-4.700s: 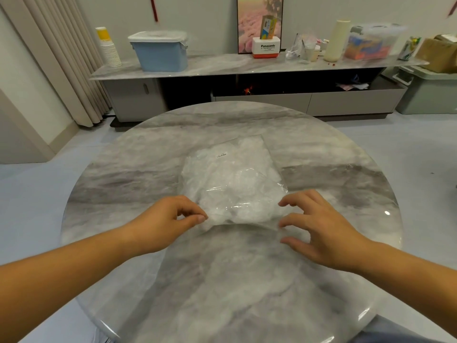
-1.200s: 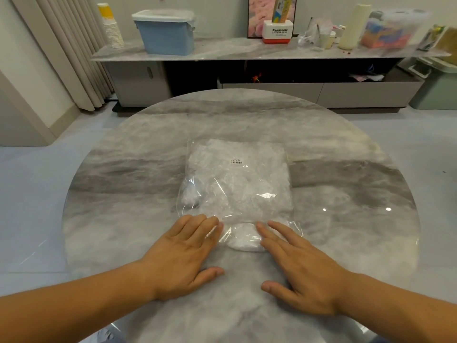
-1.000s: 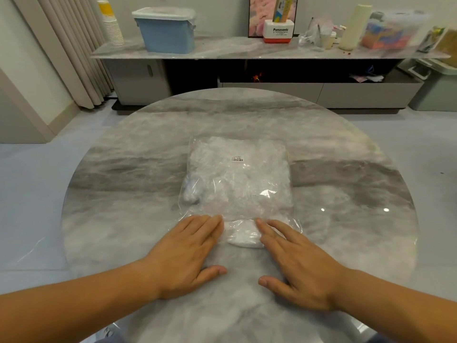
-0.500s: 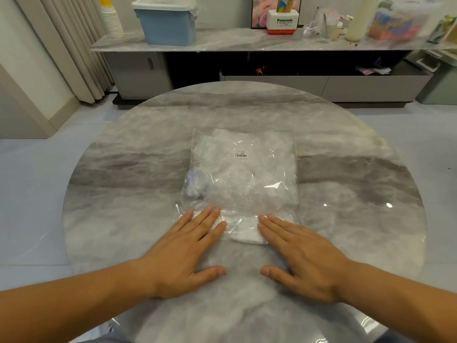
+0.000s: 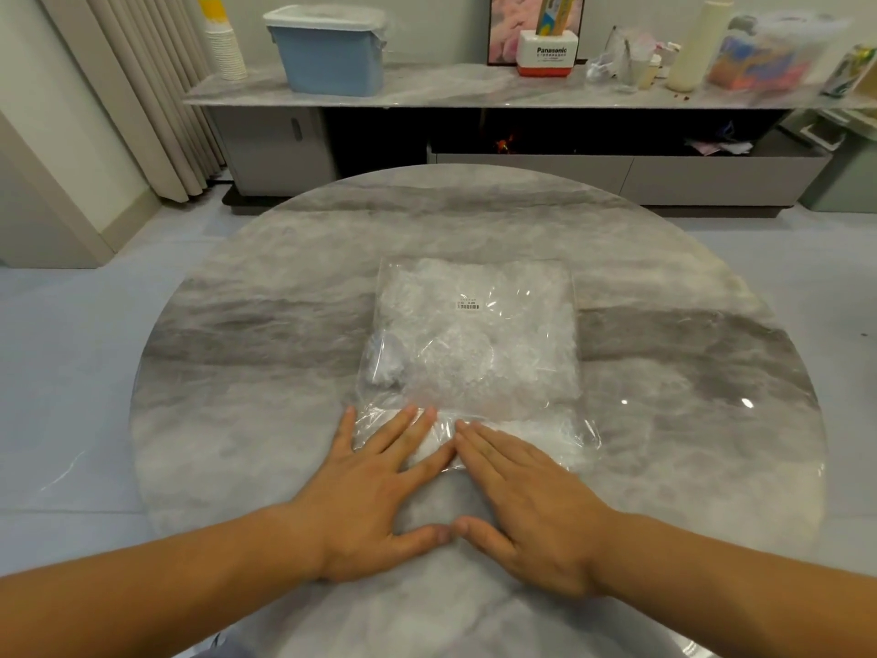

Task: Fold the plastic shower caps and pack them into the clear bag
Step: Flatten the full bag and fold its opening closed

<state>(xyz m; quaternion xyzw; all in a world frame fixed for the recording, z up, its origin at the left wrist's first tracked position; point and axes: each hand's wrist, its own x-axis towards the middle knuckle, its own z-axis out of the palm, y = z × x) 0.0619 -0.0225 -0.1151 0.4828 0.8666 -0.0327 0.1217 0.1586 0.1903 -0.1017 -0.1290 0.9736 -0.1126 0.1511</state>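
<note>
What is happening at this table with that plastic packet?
A person is packing white plastic shower caps into a clear bag that lies on a round marble table. The bag looks full. Both hands lie flat with straight fingers, the left hand and right hand side by side, pressing down the bag's near end, seemingly to flatten or close it. Whether it is sealed cannot be told.

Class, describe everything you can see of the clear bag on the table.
The clear bag is thin, glossy, wrinkled plastic, roughly rectangular, lying flat on the marble table. White crinkled shower caps fill it; a small barcode label sits near its far edge. The left hand and right hand press its near end with straight fingers.
</note>
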